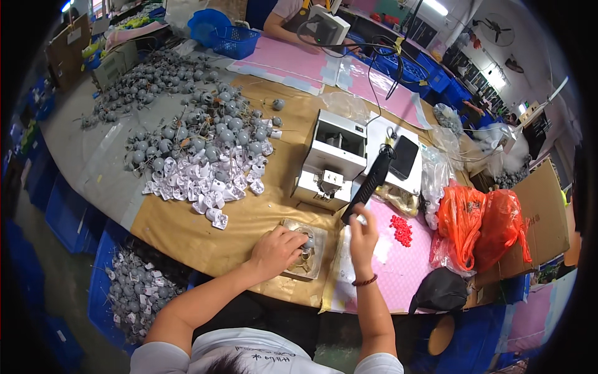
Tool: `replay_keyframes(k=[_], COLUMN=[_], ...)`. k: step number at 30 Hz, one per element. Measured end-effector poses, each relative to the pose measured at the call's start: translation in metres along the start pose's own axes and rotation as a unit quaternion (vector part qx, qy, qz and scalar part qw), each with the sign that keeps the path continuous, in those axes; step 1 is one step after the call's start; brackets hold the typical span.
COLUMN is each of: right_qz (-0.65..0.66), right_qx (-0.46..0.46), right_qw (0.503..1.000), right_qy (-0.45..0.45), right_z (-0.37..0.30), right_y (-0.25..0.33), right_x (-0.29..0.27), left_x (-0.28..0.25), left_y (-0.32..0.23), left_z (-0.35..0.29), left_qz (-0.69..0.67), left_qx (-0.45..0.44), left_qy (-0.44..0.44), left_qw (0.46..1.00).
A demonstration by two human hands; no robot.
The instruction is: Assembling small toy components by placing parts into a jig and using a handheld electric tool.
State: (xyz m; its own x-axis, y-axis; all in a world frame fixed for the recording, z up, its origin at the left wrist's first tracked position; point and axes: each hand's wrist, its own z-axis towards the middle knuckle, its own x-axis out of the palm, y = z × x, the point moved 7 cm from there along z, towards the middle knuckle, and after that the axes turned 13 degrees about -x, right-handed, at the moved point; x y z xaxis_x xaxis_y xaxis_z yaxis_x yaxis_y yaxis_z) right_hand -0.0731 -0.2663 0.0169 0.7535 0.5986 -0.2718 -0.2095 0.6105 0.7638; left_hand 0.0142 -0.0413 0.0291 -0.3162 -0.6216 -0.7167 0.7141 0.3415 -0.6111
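Note:
My left hand lies over a square clear-walled fixture, its fingers closed on a grey ball set in it. Beside it, my right hand is raised, with its fingers closed at the lower end of a long black corded tool that looks like an electric screwdriver. The tool is tilted and its tip is hard to make out. Behind the fixture stands a white box-shaped machine with an open top. Left of it, white plastic shells lie in front of a large heap of grey balls.
Small red parts lie on the pink mat right of my right hand. Orange plastic bags, a cardboard box and a black pouch stand farther right. A blue bin of grey balls is below the table's left edge. Another person sits across.

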Motion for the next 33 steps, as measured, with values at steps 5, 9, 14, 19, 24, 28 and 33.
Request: replay_keyframes(k=[5, 9, 14, 19, 24, 28, 33], right_qz=[0.043, 0.031, 0.193, 0.345, 0.232, 0.225, 0.161], right_qx=[0.015, 0.002, 0.106, 0.131, 0.081, 0.128, 0.147], right_qw=[0.985, 0.991, 0.976, 0.929, 0.93, 0.931, 0.956], right_qy=[0.167, 0.133, 0.006, -0.029, 0.273, 0.259, 0.198], right_z=[-0.036, -0.034, -0.028, -0.013, -0.037, -0.055, -0.058], right_y=[0.049, 0.045, 0.039, 0.066, 0.082, 0.061, 0.027], right_x=[0.054, 0.055, 0.057, 0.079, 0.093, 0.063, 0.035], left_x=[-0.001, 0.003, -0.007, -0.051, -0.112, -0.172, -0.145], left_y=[-0.004, 0.0, 0.001, -0.004, 0.043, 0.084, 0.099], left_z=[-0.004, -0.004, -0.003, -0.011, -0.056, -0.093, -0.053], left_qz=[0.024, 0.01, -0.059, -0.032, 0.133, 0.226, 0.22], left_qx=[0.004, 0.006, 0.016, 0.049, -0.04, -0.201, -0.18], left_qy=[-0.009, -0.003, -0.006, -0.015, 0.216, 0.358, 0.101], left_qw=[1.0, 1.0, 0.998, 0.998, 0.967, 0.883, 0.953])
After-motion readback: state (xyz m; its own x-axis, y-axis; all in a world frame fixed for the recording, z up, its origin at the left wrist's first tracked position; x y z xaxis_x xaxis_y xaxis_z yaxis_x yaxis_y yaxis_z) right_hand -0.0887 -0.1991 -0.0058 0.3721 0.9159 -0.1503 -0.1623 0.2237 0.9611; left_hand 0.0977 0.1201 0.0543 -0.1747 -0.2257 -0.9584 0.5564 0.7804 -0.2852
